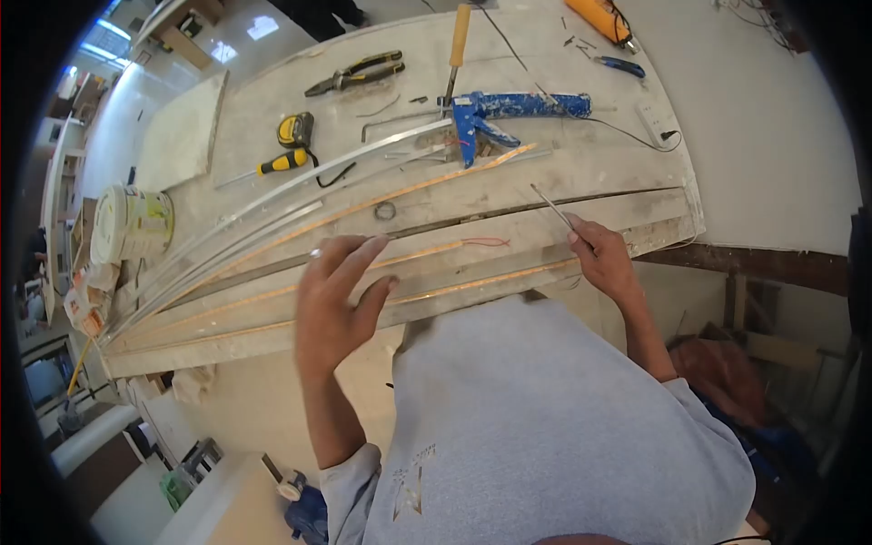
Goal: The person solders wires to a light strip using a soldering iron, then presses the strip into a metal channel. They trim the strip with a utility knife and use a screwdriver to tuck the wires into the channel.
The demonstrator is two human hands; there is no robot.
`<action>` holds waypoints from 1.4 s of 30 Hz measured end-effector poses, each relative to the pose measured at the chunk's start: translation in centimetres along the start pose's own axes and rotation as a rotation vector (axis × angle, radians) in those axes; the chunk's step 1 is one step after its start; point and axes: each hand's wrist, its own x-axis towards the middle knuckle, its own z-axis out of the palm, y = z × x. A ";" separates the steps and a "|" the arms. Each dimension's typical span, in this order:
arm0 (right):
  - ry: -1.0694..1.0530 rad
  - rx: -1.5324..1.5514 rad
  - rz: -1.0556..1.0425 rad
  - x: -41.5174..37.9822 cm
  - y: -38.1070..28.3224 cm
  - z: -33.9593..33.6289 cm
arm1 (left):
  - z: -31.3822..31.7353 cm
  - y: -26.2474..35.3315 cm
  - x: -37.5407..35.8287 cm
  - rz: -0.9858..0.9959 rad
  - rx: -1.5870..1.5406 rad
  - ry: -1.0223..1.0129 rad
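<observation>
My left hand (341, 304) is raised over the near side of the workbench, fingers apart and holding nothing. Behind its fingertips runs an orange-lit LED strip (418, 256) that ends in thin red wires (486, 242). My right hand (601, 259) grips a slim, pointed metal tool (550, 206), its tip directed up and left over the bench; the exact kind does not show. Just left of that hand, a second LED strip (490, 279) lies along the bench's front edge. A small coil of wire (385, 211) sits beyond my left fingertips.
Aluminium channels (300, 179) and another LED strip (427, 186) stretch across the workbench (627, 154). Farther back are a blue caulking gun (531, 105), pliers (354, 73), a tape measure (295, 131), a screwdriver (283, 163) and a utility knife (620, 66). A bucket (133, 224) stands left.
</observation>
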 end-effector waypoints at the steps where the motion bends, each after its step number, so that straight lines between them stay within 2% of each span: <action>1: -0.011 -0.015 -0.022 0.0 0.1 0.0 | 2.8 -2.2 -1.1 -0.045 -0.020 -0.012; 3: -0.040 -0.028 -0.034 0.4 0.0 -0.1 | 6.8 -4.5 -2.3 -0.097 -0.044 -0.020; 5: -0.070 -0.041 -0.041 0.6 -0.6 -0.5 | 9.7 -4.9 -2.7 -0.107 0.147 -0.025; 7: -0.117 -0.062 0.002 1.1 -1.5 -1.1 | 11.6 -5.6 -3.1 -0.130 0.122 -0.028; 9: -0.125 -0.046 0.008 1.3 -1.5 -1.3 | 12.6 -6.0 -3.3 -0.059 0.233 0.096; 10: -0.119 -0.028 0.005 1.5 -1.6 -1.4 | 12.9 -6.2 -3.4 -0.067 0.227 0.094; 14: -0.179 -0.052 0.013 2.0 -1.6 -1.5 | 13.2 -6.7 -3.6 -0.082 0.196 0.102; 17: -0.250 -0.001 -0.054 2.3 -1.7 -1.2 | 13.0 -6.6 -3.3 -0.080 0.197 0.112; 22: -0.424 -0.098 -0.124 3.1 -4.0 -1.1 | 12.7 -6.6 -2.8 -0.049 0.252 0.107; 25: -0.428 -0.105 -0.189 3.2 -4.1 -1.0 | 12.5 -6.6 -2.6 -0.041 0.239 0.115; 38: -0.509 -0.173 -0.204 2.0 -4.0 -0.8 | 12.7 -6.5 -2.7 -0.015 0.238 0.146; 42: -0.494 -0.370 -0.283 1.8 -4.1 0.3 | 12.8 -6.5 -2.8 -0.009 0.220 0.159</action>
